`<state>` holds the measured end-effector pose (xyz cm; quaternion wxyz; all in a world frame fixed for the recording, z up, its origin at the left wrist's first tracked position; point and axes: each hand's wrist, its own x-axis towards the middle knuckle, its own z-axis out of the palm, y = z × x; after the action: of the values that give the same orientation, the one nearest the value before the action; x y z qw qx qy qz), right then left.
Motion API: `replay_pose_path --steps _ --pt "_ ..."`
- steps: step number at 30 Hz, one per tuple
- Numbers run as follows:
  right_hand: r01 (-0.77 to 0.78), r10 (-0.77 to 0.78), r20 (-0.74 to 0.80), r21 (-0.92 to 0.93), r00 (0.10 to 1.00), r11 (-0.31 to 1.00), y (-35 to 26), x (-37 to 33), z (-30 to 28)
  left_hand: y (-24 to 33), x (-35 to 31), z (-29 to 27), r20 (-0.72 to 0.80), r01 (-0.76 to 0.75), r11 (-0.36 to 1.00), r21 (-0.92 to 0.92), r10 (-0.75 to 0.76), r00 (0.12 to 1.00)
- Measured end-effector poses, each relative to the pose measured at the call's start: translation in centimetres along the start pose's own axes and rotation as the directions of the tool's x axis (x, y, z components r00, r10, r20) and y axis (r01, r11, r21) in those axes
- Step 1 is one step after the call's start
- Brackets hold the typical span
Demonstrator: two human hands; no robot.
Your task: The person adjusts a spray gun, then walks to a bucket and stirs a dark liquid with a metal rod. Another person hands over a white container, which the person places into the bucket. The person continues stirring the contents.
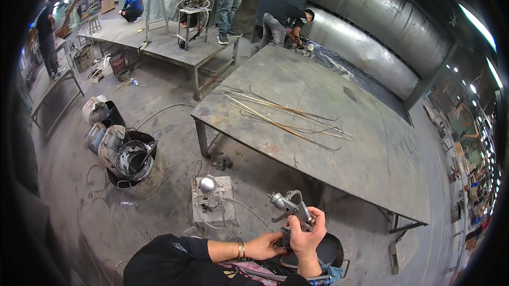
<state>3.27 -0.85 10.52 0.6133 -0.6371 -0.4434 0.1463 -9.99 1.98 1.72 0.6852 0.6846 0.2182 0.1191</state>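
Close in front of my body, a silver-grey metal spray gun (289, 206) is held tilted, its nozzle end pointing up and to the left. My right hand (307, 235) is closed around its body from the right side. Bracelets circle the wrist of my left hand (265, 246), whose fingers pinch a dark part at the gun's lower end; my hands partly hide that part. Beneath and beside my right hand sits a dark round container (333, 249), partly covered by the forearm. A blue cloth (333, 271) lies near my right wrist.
Several thin bent metal rods (286, 113) lie on the large metal table (265, 79) ahead. A pump-like unit (212, 201) with hoses stands on the floor. Paint-stained buckets (138, 164) are to the left. A person (278, 26) bends at the table's far end; others stand by another table (148, 47).
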Motion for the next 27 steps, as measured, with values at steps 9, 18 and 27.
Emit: replay_pose_path --steps 9,18,27 --pt "0.139 -0.141 -0.045 -0.061 0.989 0.988 1.3 -0.2 0.5 1.2 -0.7 0.0 0.070 0.005 0.951 -0.310 0.017 0.997" --pt "-0.044 0.027 0.138 0.120 0.990 0.992 0.1 0.5 -0.4 1.8 -0.7 -0.7 0.122 0.047 0.977 -0.207 -0.022 0.992" --pt "-0.356 0.149 0.483 0.373 0.863 0.857 0.6 0.6 -1.3 3.2 1.8 -4.4 0.247 -0.115 0.949 0.295 0.040 0.968"
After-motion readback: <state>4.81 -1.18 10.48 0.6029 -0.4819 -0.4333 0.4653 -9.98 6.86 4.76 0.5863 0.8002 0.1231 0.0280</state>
